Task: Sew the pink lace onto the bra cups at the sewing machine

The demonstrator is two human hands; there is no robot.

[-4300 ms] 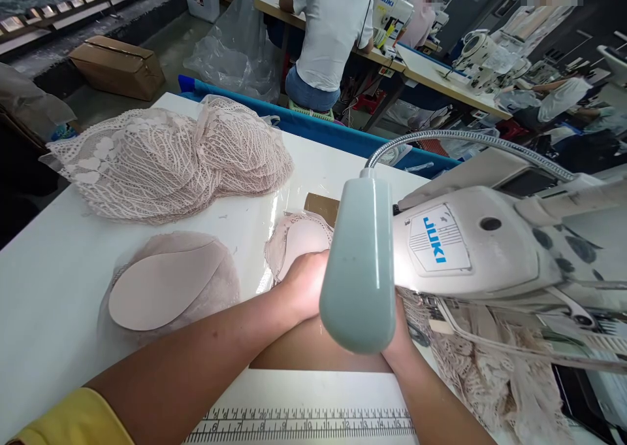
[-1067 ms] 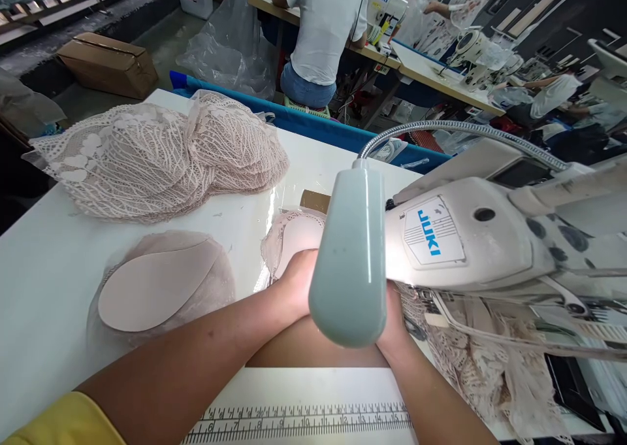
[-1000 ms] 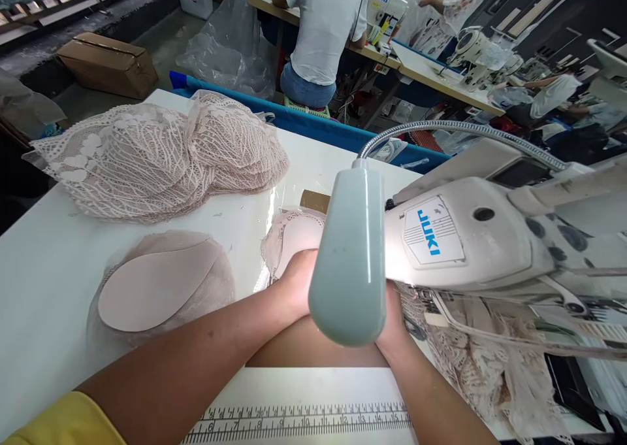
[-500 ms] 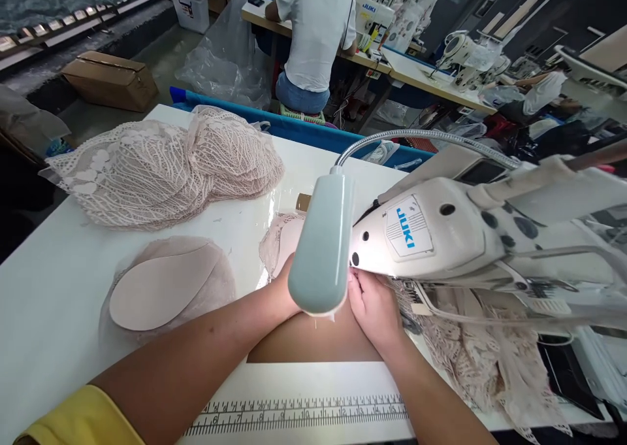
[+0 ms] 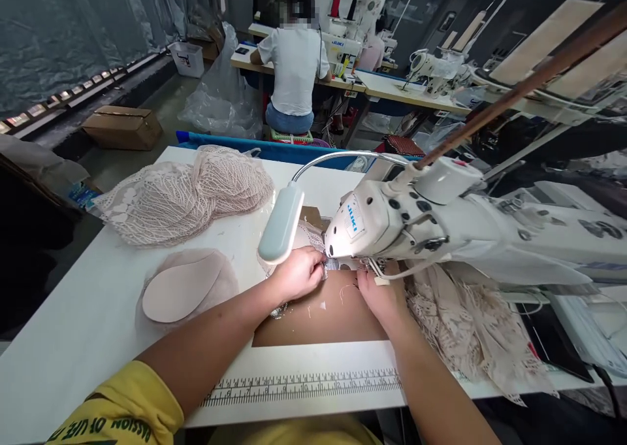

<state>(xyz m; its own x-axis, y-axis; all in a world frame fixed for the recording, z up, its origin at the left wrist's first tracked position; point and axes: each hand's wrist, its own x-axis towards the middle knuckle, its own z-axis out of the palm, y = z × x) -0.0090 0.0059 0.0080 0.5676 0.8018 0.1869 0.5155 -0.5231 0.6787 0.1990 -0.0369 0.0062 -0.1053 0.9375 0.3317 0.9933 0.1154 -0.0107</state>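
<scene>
Lace piece point(image 5: 304, 237) sits under and just beside the front of the sewing machine point(image 5: 372, 219), partly hidden by the lamp point(image 5: 281, 229) and the left hand point(image 5: 298, 276); from my remote view, I judge the step in hand to be setting or guiding this fabric at the needle; the left hand's fingers are curled at the lace's near edge, though I cannot tell whether they grip it; the right hand point(image 5: 385, 295) reaches under the machine's head, its fingertips partly covered, so I cannot tell what, if anything, it holds; the next move, I think, calls for a flat, aligned edge and fingertips kept clear of the needle.

The lamp hangs across my line to the lace, and the machine's head hides the stitching point; a small white scrap point(image 5: 322, 306) lies on the brown sheet point(image 5: 318, 324); to the left are a lace stack point(image 5: 181, 197) and a smooth pad point(image 5: 181, 291) on sheer fabric; a loose lace heap point(image 5: 470, 321) crowds the right forearm's side.
</scene>
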